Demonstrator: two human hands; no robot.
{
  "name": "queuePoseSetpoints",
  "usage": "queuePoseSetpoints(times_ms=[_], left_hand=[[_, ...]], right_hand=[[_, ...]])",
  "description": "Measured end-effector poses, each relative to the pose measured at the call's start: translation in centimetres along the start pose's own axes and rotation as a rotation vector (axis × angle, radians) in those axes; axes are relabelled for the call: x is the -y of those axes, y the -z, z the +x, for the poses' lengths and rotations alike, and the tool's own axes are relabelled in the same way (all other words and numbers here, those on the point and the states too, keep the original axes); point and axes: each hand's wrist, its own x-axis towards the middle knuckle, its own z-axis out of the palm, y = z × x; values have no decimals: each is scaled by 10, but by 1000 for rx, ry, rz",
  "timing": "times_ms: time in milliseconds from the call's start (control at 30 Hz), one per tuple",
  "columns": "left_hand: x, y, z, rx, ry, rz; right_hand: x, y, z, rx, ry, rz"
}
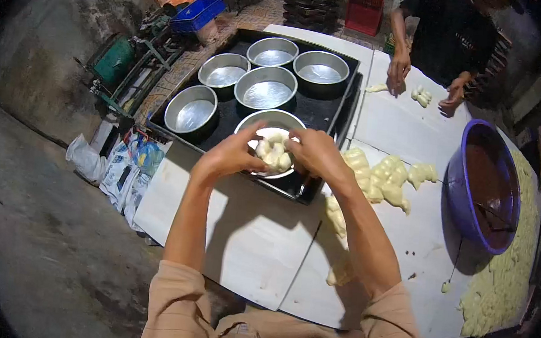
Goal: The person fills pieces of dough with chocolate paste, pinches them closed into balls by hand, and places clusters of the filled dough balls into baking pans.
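A knotted piece of pale dough [276,156] is in the nearest round metal pan [282,118], between my two hands. My left hand [232,151] curls its fingers and thumb against the dough's left side. From the right, my right hand [318,152] reaches over the pan's rim, with its fingertips on the dough. Parts of the dough and the near rim are covered by my hands. Other round metal pans [266,87] stand behind on the black baking tray [186,137], and bare metal shows inside them.
Several dough pieces [382,180] lie on the white table [250,251] to my right. Beyond them stand a purple basin [455,179] of brown filling and a wide dough sheet [499,279]. Across the table, a co-worker's hands [399,71] handle dough. A green machine [114,59] is at left.
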Motion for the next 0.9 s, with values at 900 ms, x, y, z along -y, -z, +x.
queuePoseSetpoints(times_ms=[900], left_hand=[[51,-192,-120,-235,65,150]], right_hand=[[-118,8,-316,-301,-405,54]])
